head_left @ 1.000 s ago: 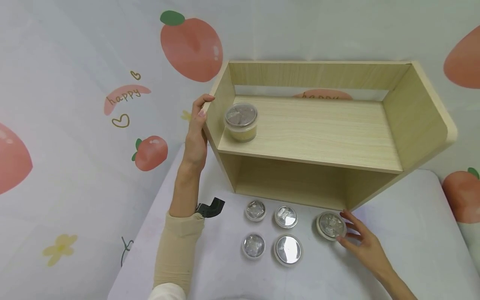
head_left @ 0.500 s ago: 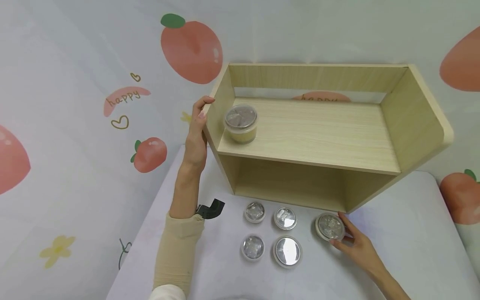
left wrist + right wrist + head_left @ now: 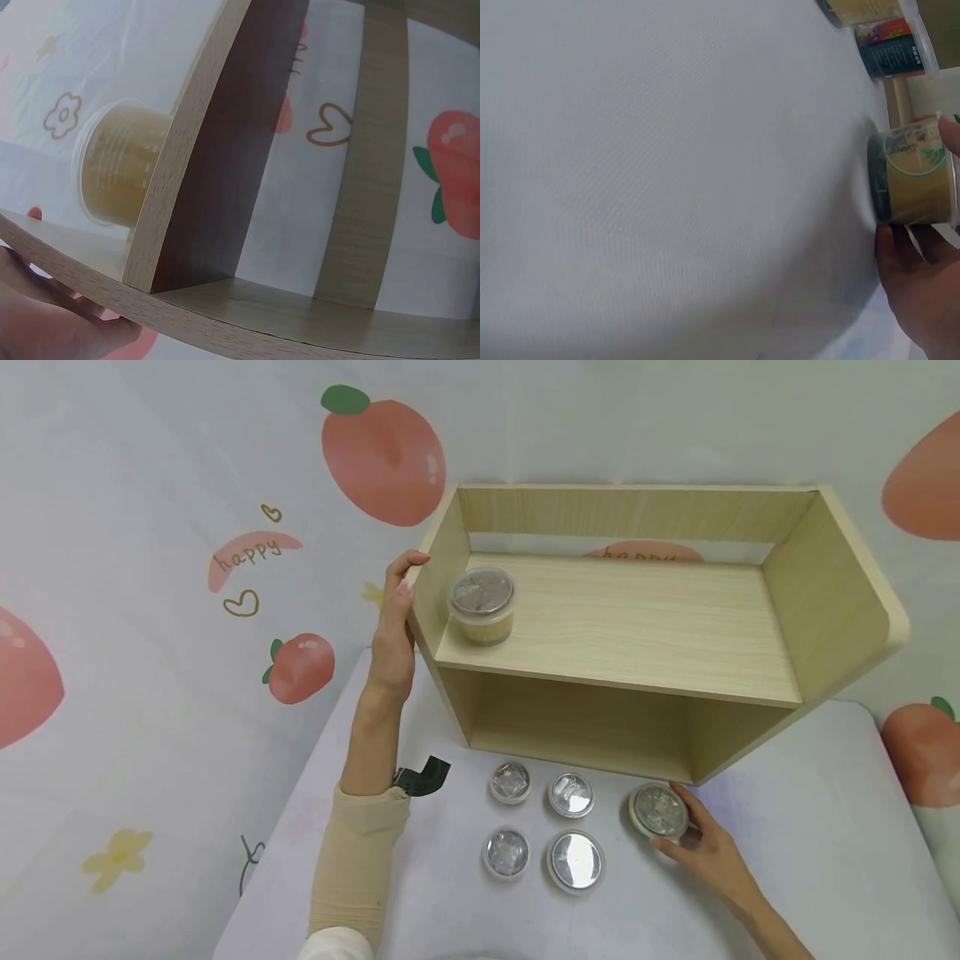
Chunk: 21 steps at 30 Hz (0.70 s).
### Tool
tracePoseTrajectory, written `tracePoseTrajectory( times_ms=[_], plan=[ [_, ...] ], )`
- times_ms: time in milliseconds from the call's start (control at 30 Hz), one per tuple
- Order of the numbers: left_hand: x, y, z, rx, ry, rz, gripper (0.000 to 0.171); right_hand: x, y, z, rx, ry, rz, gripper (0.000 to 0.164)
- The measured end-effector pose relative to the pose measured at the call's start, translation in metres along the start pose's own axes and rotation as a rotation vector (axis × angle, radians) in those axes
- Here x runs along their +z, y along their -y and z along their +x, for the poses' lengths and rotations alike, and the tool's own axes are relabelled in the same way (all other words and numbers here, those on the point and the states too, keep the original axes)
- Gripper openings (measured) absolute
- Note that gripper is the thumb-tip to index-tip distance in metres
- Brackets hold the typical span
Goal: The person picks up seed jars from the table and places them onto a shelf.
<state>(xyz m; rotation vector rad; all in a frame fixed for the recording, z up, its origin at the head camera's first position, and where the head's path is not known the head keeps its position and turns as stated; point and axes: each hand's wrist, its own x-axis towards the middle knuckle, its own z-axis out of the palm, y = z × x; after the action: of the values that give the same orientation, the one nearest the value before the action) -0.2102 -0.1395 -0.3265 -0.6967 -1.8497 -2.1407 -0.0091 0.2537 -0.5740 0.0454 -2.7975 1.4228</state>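
A pale wooden two-tier shelf point(image 3: 630, 635) stands toward the back of the table. My left hand point(image 3: 392, 631) grips the upper front edge of its left side panel; in the left wrist view the left hand point(image 3: 56, 319) shows below that panel. On the upper board, at the left end, sits a lidded plastic tub point(image 3: 483, 606) with yellowish contents. My right hand point(image 3: 711, 860) holds another lidded tub point(image 3: 660, 812) in front of the shelf's right end, thumb on the near side and fingers around its right side. The right wrist view shows this tub's printed label point(image 3: 919, 154).
Several more lidded tubs, among them a small one point(image 3: 510, 782) and a larger one point(image 3: 575, 862), stand in two rows left of the held tub. White cloth point(image 3: 817, 827) covers the table. A fruit-print curtain point(image 3: 187, 693) hangs behind and to the left.
My right hand has moved slightly left and closed further around the tub, its thumb sliding along the near side. The left hand keeps its grip on the shelf.
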Motion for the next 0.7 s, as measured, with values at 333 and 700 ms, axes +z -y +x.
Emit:
tracePoseTrajectory(
  times_ms=[333, 700],
  plan=[
    [0.003, 0.001, 0.002, -0.004, 0.004, -0.009, 0.036, 0.004, 0.011, -0.002, -0.007, -0.010, -0.007, 0.088],
    [0.002, 0.000, 0.000, 0.001, -0.005, -0.005, 0.038, 0.001, 0.029, -0.001, -0.063, 0.004, 0.162, 0.086]
  ],
)
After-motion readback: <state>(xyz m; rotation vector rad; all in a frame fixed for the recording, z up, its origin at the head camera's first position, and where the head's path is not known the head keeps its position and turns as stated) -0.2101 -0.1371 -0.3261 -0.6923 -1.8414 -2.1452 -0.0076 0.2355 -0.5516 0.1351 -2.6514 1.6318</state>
